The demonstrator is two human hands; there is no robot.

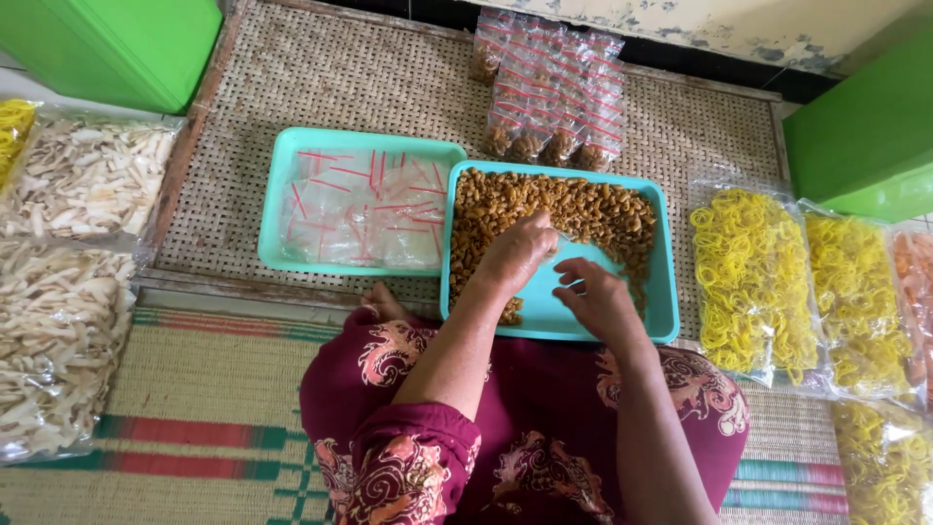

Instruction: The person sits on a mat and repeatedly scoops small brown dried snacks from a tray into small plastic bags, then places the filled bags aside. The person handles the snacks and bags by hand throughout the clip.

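Right hand point(598, 297): hovered over the near bare part of the turquoise tray point(666, 292), fingers curled around a small clear bag point(573, 255).
Left hand point(515, 251): lay in the tray, pinching brown snacks point(573, 209).
Empty bags point(364, 209): in a second tray point(277, 185) left of it.
Filled packets point(549, 92): beyond the tray.

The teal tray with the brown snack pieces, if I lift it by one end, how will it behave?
The teal tray looks like thin plastic, so it may flex. The brown snack pieces are loose and piled toward the far side, so they would probably slide and spill if it tips.
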